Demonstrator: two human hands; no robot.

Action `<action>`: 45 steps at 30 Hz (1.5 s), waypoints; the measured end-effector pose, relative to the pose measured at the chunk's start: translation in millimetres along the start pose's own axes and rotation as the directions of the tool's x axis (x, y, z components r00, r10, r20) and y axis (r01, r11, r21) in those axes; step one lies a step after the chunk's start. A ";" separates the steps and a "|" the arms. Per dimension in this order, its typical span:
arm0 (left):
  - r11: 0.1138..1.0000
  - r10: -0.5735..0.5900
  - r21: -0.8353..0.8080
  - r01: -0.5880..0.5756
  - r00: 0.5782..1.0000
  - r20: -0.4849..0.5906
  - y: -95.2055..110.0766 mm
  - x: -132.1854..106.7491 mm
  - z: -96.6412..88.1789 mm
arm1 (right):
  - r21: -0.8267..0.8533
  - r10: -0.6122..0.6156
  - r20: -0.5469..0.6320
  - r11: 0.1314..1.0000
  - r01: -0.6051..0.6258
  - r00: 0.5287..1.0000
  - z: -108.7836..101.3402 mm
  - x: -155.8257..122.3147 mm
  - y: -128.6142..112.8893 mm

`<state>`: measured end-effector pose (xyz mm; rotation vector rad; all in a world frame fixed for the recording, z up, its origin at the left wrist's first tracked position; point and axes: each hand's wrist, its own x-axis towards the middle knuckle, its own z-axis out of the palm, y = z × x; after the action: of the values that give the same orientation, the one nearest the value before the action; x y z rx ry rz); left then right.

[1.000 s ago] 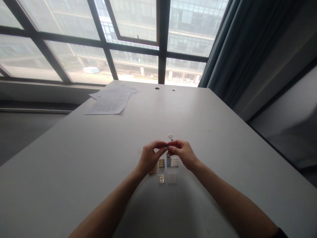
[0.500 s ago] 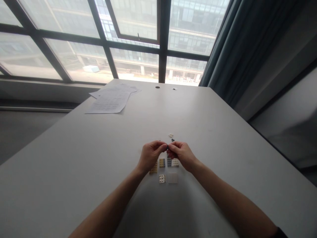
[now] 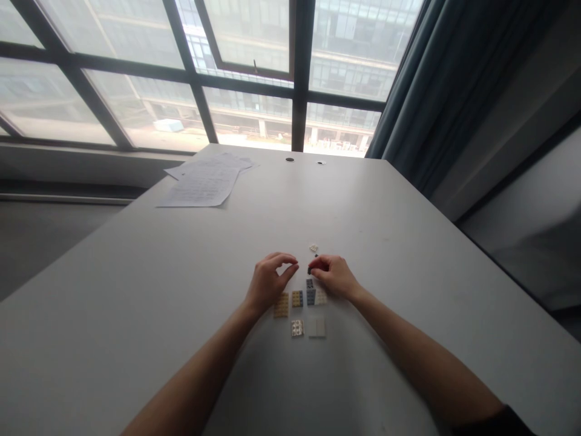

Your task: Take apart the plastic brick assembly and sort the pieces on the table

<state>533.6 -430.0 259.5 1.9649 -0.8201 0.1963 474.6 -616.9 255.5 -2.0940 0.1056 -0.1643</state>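
Note:
My right hand [image 3: 333, 275] pinches a small dark piece [image 3: 310, 270] between thumb and fingertips, just above the white table [image 3: 136, 303]. A short gap away to the left, my left hand [image 3: 267, 281] is curled with thumb and fingers close together, and I see nothing in it. Below the hands lie several small flat studded plates: a tan one [image 3: 281, 305], a tan-and-blue one [image 3: 297, 298], a blue-and-white one [image 3: 315, 296], a studded pale one [image 3: 296, 328] and a plain white one [image 3: 316, 327]. A tiny white piece [image 3: 313, 247] lies just beyond the hands.
A few printed paper sheets [image 3: 204, 181] lie at the far left of the table. Two small round holes [image 3: 289, 160] sit near its far edge. Large windows stand behind, and a dark curtain [image 3: 445, 91] hangs at the right.
My hands were joined around the small dark piece; they have drawn apart and dropped toward the table. The piece stays in the right hand, and the left hand has come off it.

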 end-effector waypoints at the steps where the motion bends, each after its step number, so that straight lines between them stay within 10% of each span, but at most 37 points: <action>1: 1.000 -0.020 -0.010 0.019 1.000 -0.017 -2.6 1.0 -2.3 | -0.056 -0.006 0.003 0.998 0.007 1.000 0.0 0.6 0.4; 16: 0.986 -0.163 -0.045 0.161 0.984 -0.069 -15.0 1.4 -7.6 | -0.318 -0.165 0.026 0.934 0.165 0.986 1.2 3.1 0.8; 25: 0.953 -0.064 0.291 0.079 0.996 -0.062 -24.6 -0.5 -5.9 | -0.245 -0.204 0.049 0.947 0.210 0.978 0.4 -2.1 3.8; 32: 0.886 -0.030 0.464 -0.016 0.995 0.091 -24.4 -2.8 0.0 | -0.244 -0.156 -0.142 0.962 0.118 0.977 -16.0 2.9 14.4; 45: 0.855 -0.012 0.519 0.002 1.000 0.016 -23.2 -2.8 -4.4 | -0.456 -0.281 0.019 0.852 0.258 0.960 -21.3 20.5 19.6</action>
<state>546.7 -417.8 243.9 2.4791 -0.8294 0.4343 491.2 -647.9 250.7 -2.5714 -0.1383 -0.3932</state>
